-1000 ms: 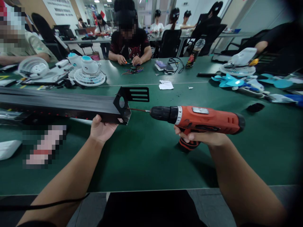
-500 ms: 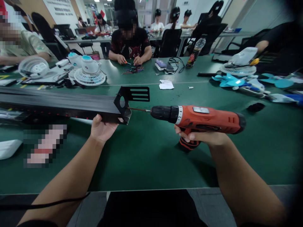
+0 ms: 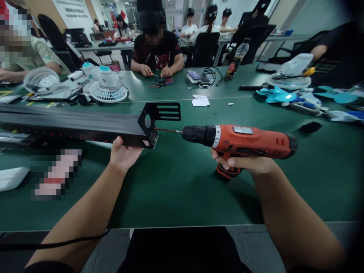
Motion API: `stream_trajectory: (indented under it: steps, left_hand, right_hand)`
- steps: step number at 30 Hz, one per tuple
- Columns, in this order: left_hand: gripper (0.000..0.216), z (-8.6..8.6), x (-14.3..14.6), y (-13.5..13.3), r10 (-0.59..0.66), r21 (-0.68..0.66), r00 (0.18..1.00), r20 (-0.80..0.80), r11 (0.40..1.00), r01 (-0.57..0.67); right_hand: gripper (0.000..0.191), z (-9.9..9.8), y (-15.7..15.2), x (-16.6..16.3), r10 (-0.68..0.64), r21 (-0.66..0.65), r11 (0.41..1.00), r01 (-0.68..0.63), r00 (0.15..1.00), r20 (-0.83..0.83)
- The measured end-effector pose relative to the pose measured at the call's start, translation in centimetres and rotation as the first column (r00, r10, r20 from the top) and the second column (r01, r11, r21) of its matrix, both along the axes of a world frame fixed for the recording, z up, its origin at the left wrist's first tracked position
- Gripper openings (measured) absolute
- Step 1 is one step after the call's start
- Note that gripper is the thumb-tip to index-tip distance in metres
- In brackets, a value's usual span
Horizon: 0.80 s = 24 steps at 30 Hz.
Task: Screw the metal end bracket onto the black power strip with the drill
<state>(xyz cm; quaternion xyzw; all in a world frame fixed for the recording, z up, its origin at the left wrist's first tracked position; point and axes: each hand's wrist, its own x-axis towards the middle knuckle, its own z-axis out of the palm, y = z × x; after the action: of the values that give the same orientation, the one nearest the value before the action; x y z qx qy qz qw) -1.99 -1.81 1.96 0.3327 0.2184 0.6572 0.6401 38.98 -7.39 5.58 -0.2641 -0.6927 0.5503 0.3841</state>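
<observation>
Our right hand (image 3: 247,164) wraps grip of red drill (image 3: 253,141), level over green surface (image 3: 182,197). Our left hand (image 3: 125,153) clasps long black housing (image 3: 85,129) from below, near slotted bracket (image 3: 168,106). Thin bit (image 3: 167,130) spans drill to housing's end. Farther out, we see white paper (image 3: 200,101), white fan (image 3: 108,91), blue blades (image 3: 275,94), co-worker (image 3: 157,49).

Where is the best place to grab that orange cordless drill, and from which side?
Take the orange cordless drill by its pistol grip, probably coming from the right. The grip extends below the motor housing, and the bit points left toward the black metal channel, so that side avoids it. The right hand holds the grip.
</observation>
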Motion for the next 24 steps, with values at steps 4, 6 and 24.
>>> stream_trajectory:
  steps: [4, 6, 24]
  left_hand:
    - [0.072, 0.2, 0.1, -0.1, 0.023, -0.015, 0.999, -0.032, 1.000, -0.023]
    - [0.073, 0.3, 0.2, -0.2, 0.027, -0.032, 0.999, -0.038, 0.999, -0.028]
    - [0.079, -1.0, -0.5, 0.4, -0.011, 0.047, 0.999, -0.030, 0.999, 0.012]
  right_hand:
    - [0.037, -0.1, 0.0, 0.1, -0.013, 0.012, 1.000, 0.013, 1.000, -0.001]
    - [0.036, -0.1, 0.0, 0.2, -0.011, 0.023, 1.000, 0.011, 1.000, 0.001]
    - [0.033, 0.1, -0.2, -0.3, -0.004, 0.054, 0.998, 0.006, 0.999, -0.041]
